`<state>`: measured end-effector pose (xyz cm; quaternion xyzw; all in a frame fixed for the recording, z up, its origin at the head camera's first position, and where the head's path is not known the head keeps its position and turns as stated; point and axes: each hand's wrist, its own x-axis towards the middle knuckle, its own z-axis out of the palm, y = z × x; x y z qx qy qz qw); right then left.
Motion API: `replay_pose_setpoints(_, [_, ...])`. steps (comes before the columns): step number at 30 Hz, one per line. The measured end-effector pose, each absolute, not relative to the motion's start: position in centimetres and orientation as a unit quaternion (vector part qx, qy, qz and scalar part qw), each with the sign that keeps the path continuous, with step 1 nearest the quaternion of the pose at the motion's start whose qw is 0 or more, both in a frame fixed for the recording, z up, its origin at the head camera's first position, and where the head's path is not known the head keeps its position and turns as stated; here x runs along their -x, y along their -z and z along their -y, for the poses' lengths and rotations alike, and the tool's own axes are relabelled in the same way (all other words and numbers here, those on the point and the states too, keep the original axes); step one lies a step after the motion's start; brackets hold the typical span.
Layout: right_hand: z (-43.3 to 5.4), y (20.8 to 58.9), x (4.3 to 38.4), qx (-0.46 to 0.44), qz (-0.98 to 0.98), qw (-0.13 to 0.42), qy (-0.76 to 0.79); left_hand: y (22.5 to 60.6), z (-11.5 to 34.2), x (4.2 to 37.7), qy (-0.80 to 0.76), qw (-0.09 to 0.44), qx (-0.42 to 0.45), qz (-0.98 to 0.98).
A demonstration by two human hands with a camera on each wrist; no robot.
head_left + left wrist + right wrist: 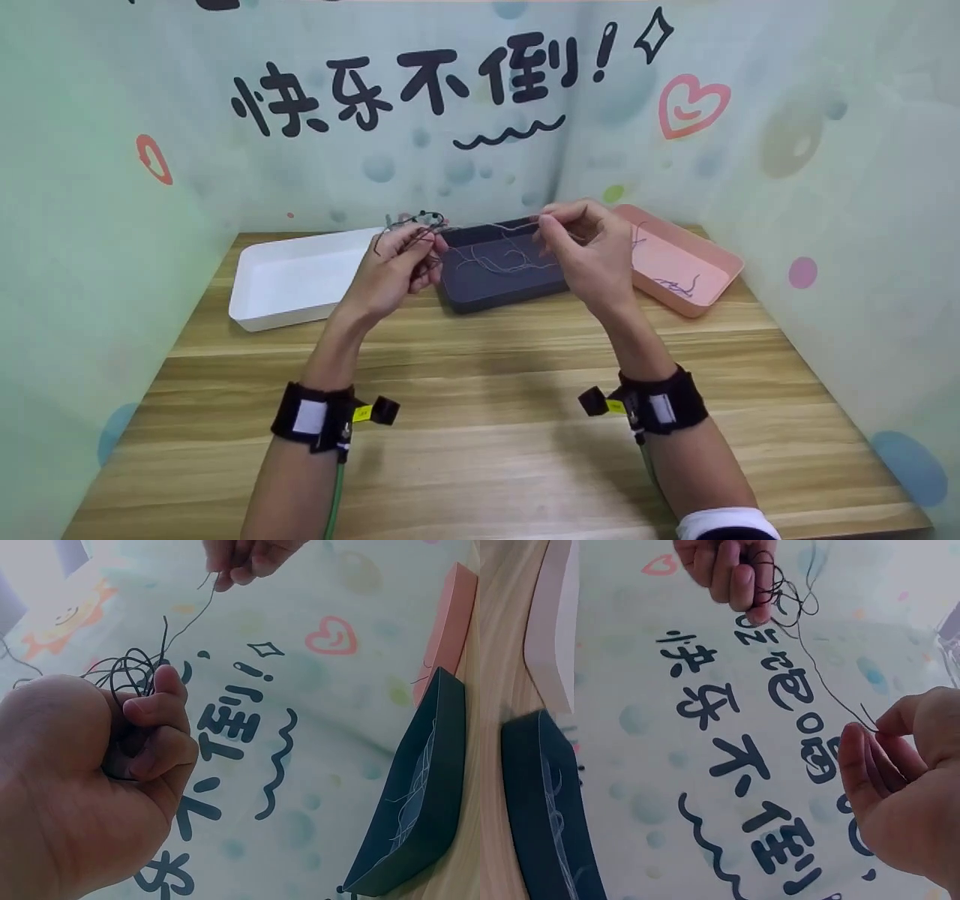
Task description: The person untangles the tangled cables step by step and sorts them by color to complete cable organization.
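Note:
My left hand (394, 270) holds a tangled bundle of dark string (131, 671) between its curled fingers and thumb, with loops sticking out above. From that bundle a thin thread (821, 675) runs across to my right hand (596, 255), whose thumb and fingertips pinch its end. A short tail of the thread pokes out past the pinch. Both hands are raised in front of a dark tray (480, 301), where several pale strings (495, 262) lie. The part of the bundle inside the left palm is hidden.
A white tray (289, 281) stands on the left of the wooden table (465, 390). To the right is a pink tray (716, 274) with several dark strings (679, 286). Printed curtains (420, 172) enclose the table at the back and sides.

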<state>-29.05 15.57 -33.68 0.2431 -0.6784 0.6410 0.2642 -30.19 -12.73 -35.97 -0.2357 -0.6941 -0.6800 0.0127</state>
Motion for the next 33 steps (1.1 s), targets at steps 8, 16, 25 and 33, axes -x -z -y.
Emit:
replay_pose_setpoints(8, [-16.8, 33.5, 29.3, -0.264, 0.579, 0.023, -0.771, 36.0, 13.2, 30.2, 0.671, 0.023, 0.226, 0.706])
replay_pose_setpoints(16, [-17.4, 33.4, 29.6, -0.263, 0.591, -0.125, -0.752, 35.9, 13.4, 30.2, 0.676, 0.029, 0.226, 0.701])
replay_pose_setpoints(25, [-17.6, 33.6, 29.7, -0.229, 0.665, -0.118, -0.701, 36.0, 13.7, 30.4, 0.681, 0.022, 0.222, 0.698])
replay_pose_setpoints(33, [-17.4, 33.9, 30.0, -0.241, 0.625, -0.061, -0.74, 36.2, 13.9, 30.7, 0.674, 0.005, 0.217, 0.706])
